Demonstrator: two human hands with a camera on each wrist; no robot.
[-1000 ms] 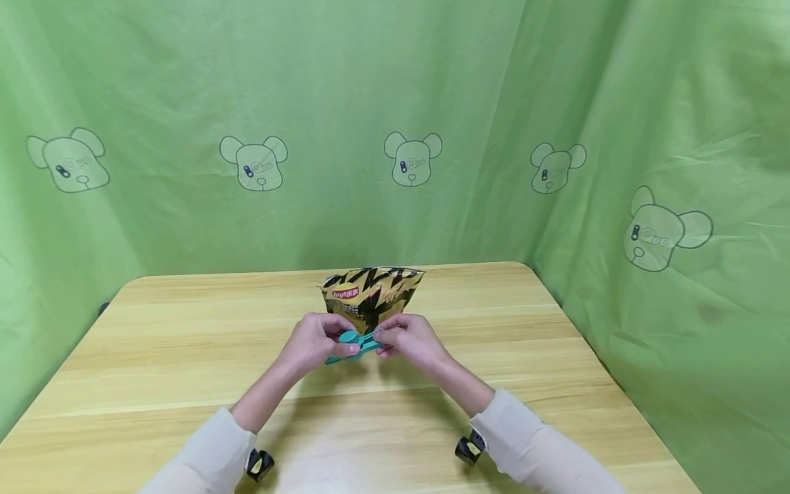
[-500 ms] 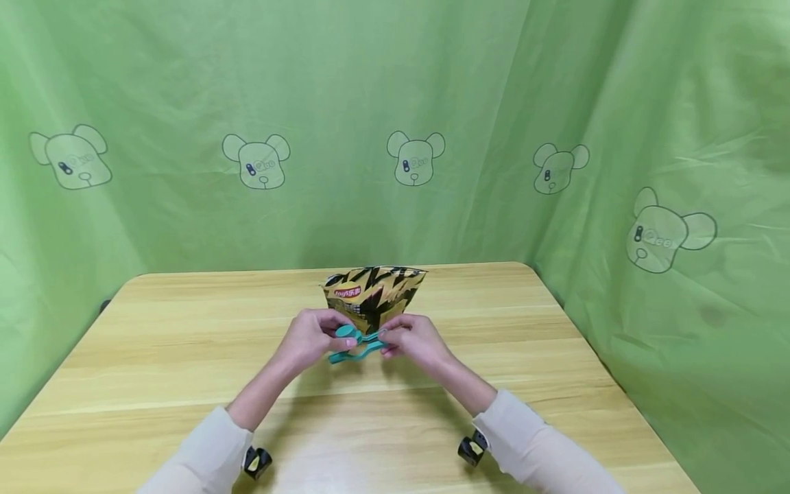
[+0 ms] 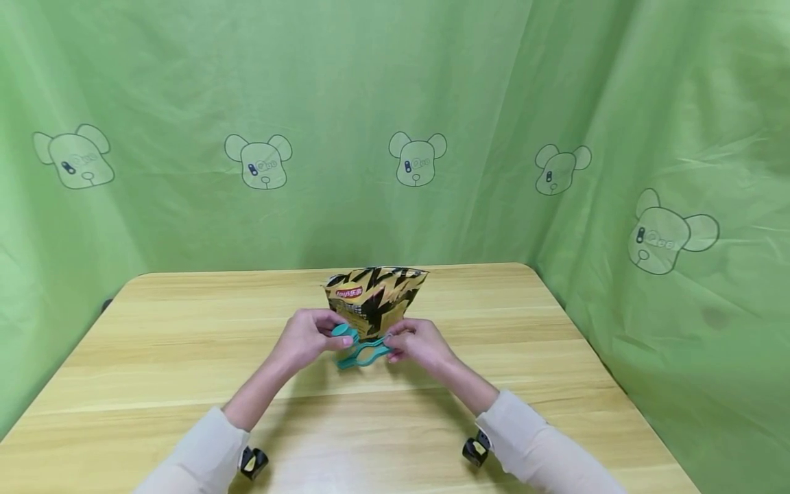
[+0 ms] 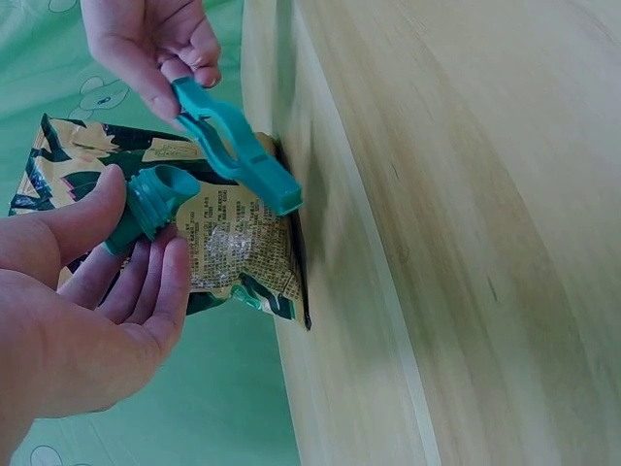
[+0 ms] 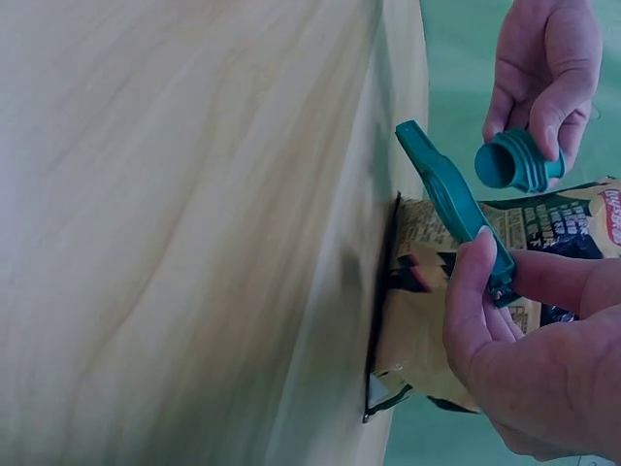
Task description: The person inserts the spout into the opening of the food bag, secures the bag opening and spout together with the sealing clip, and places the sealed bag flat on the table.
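Pinching a ribbed teal spout (image 4: 150,204) between thumb and curled fingers, the left hand (image 3: 305,339) faces the right hand (image 3: 422,343), whose thumb and fingertips grip one end of a teal clip (image 5: 452,199). The clip lies between the hands, its free end pointing leftward, near the spout but apart; a chip bag (image 3: 373,302) stands just beyond both hands on the wooden table (image 3: 185,309).
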